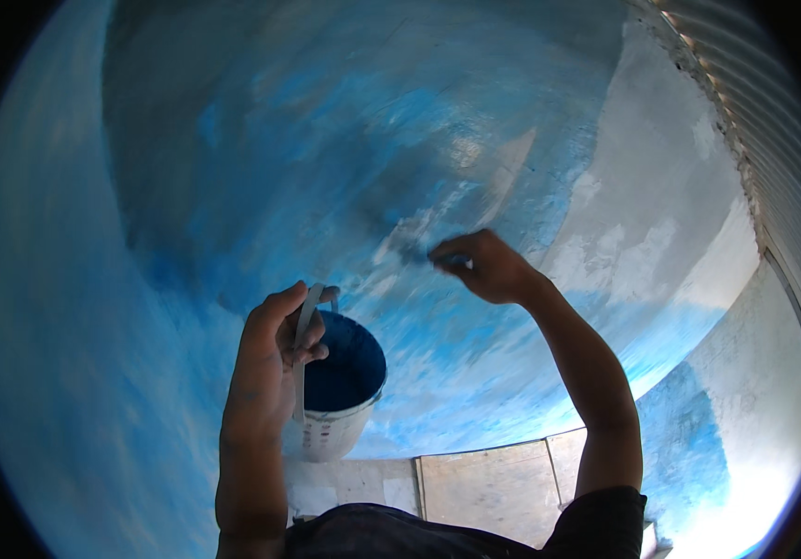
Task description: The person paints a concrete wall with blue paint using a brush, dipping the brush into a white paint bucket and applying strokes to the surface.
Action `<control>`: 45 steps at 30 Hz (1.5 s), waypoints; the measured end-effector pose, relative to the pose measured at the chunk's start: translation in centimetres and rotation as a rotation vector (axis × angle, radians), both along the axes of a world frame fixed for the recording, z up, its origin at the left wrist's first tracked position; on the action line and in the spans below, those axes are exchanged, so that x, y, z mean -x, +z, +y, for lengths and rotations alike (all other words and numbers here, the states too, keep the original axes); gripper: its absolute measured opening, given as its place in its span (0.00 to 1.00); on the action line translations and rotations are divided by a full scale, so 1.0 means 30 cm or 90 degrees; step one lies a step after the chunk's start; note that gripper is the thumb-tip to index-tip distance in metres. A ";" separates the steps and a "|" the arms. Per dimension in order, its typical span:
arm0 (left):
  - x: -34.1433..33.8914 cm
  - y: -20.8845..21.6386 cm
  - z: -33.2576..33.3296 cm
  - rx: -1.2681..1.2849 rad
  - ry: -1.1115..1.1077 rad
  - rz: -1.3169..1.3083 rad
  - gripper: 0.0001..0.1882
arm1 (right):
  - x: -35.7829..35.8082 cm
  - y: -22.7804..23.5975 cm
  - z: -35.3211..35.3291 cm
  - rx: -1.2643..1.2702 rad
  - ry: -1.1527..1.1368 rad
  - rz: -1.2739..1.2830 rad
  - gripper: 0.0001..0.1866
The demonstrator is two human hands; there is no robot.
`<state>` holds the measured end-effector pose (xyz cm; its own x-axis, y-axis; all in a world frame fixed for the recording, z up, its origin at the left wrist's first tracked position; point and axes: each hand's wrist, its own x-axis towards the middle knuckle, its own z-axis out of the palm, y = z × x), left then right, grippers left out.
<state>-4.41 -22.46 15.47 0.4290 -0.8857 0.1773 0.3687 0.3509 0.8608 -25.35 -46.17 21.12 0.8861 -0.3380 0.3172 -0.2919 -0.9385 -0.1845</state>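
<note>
My left hand (279, 331) is closed around the pale strap-like handle of a white bucket (337, 433). The bucket hangs tilted with its mouth toward me, and dark blue paint (349, 363) coats its inside. Up and to the right, my right hand (482, 265) is at the painted wall (391, 177), fingers curled together. A dark, blurred shape shows at its fingertips; what it is I cannot make out. Streaks of blue and grey cover the wall around that hand, with paler scraped-looking strokes beside it.
Bare grey plaster (643, 177) lies right of the blue area, ending at a rough edge under a corrugated metal sheet (759, 84). Below, pale boards (489, 489) lie on the floor. Another wall, part blue (675, 443), stands at the lower right.
</note>
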 end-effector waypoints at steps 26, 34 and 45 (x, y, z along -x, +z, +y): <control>-0.015 -0.033 0.020 -0.040 -0.013 0.028 0.35 | 0.306 -0.225 -0.080 -0.040 -0.064 -0.216 0.13; 0.008 -0.016 -0.012 -0.048 -0.041 0.022 0.35 | 0.447 0.282 -0.172 0.282 -0.263 -0.640 0.17; -0.034 -0.057 -0.041 -0.041 -0.110 0.038 0.37 | 0.192 -0.190 -0.052 0.025 -0.199 -0.040 0.13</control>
<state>-3.39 -23.68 13.77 0.2782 -0.9557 0.0961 0.4690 0.2225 0.8547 -31.09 -47.72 15.43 0.7197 -0.5772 0.3859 -0.5561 -0.8120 -0.1774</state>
